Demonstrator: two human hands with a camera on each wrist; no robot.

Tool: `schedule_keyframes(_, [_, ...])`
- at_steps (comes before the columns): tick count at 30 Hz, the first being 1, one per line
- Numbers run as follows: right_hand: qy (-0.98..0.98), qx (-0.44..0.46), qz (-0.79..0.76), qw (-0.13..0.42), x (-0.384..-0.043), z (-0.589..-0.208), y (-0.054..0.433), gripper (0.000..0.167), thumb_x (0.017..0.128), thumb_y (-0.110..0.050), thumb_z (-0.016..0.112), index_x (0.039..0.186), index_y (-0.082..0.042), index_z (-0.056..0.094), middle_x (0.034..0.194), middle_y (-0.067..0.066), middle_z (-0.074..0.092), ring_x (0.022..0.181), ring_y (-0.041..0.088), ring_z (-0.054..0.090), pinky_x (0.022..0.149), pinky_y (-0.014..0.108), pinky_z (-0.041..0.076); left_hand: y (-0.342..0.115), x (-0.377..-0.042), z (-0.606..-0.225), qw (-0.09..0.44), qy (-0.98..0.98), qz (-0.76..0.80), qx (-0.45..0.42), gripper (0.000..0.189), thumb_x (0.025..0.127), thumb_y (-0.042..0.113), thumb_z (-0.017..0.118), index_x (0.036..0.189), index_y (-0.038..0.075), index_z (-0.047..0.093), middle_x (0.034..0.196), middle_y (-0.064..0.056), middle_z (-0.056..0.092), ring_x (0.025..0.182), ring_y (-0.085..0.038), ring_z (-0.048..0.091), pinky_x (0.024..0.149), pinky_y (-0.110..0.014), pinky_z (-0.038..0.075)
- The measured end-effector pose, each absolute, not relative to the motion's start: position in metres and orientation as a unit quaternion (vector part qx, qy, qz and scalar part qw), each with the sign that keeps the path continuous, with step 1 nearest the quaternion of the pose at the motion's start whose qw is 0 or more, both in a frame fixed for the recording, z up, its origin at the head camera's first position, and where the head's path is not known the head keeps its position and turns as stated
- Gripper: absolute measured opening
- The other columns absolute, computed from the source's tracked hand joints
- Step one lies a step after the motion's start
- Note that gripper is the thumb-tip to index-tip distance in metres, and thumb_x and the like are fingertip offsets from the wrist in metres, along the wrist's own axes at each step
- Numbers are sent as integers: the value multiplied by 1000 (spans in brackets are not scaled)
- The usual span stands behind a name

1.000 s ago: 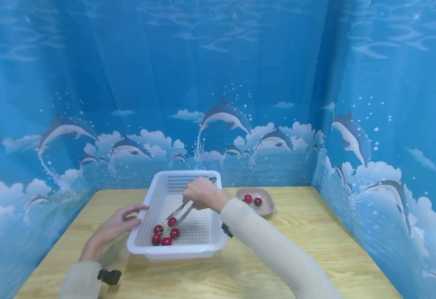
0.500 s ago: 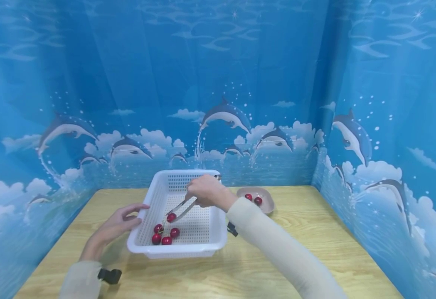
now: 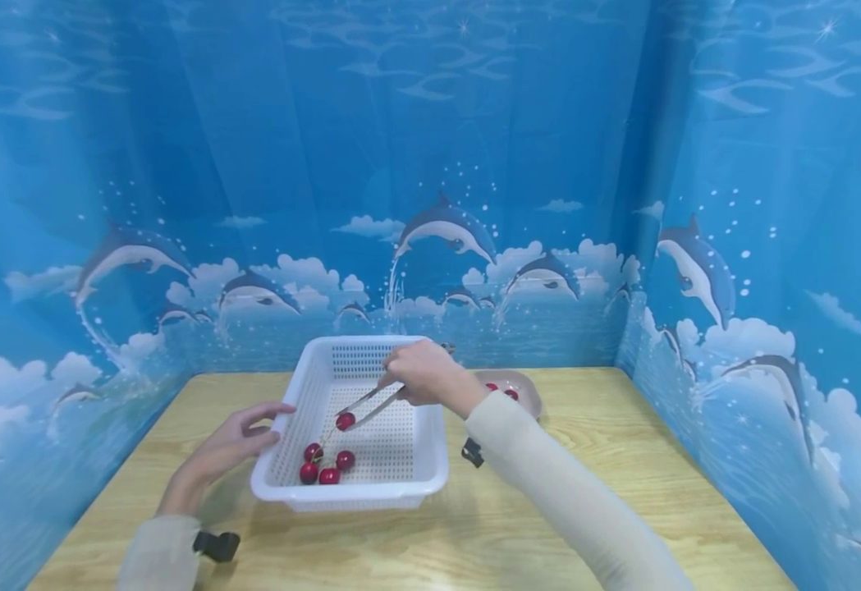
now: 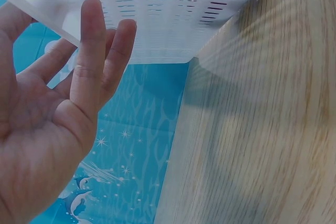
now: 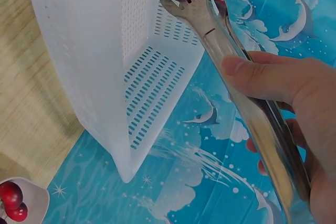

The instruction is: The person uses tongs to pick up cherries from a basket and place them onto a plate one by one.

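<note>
A white perforated plastic basket [image 3: 352, 493] stands on the table. My left hand [image 3: 232, 439] holds its left rim; in the left wrist view, fingers [image 4: 90, 51] lie against the outer wall. My right hand [image 3: 428, 373] grips metal tongs [image 5: 247, 98] over the basket, thumb on one arm. Between the tong tips is a red cherry [image 3: 345, 421], raised above the basket floor, its stem hanging down. Several more cherries [image 3: 329, 476] lie in the basket's near left part. The tong heads largely cover the held cherry in the right wrist view.
A small pinkish dish [image 3: 532, 398] with cherries [image 5: 10, 195] stands right of the basket, partly hidden by the right forearm. The wooden table [image 3: 585, 476] ends at blue dolphin-printed curtains [image 3: 430, 304] behind and at the sides.
My right hand has moved right and slightly up with the tongs. The cherry between their tips has left the cluster and risen a little. My left hand and the basket have stayed in place.
</note>
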State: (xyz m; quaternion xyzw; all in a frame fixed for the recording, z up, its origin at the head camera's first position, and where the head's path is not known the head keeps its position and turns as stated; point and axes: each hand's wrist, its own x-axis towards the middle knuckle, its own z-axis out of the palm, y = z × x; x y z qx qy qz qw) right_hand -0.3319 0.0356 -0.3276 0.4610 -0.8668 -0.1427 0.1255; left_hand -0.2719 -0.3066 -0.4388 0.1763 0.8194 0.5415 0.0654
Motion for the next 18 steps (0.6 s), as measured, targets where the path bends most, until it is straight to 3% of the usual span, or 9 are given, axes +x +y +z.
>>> schedule_keyframes(10, [-871, 455, -117, 145, -333, -326, 55, 35, 87, -29, 83, 121, -35, 76, 113, -9, 76, 103, 11, 68, 76, 25, 62, -307, -272, -440, 65, 823, 537, 173, 54, 102, 17, 60, 151, -2, 44, 159, -38, 32, 134, -58, 50, 97, -54, 61])
schedule_keyframes(18, [-872, 447, -115, 161, -328, -322, 79, 37, 88, -32, 81, 124, -38, 74, 106, -11, 74, 86, 8, 57, 59, 17, 46, -307, -272, -439, 60, 824, 536, 173, 54, 102, 17, 61, 150, -3, 45, 159, -38, 31, 134, -59, 51, 97, -55, 61])
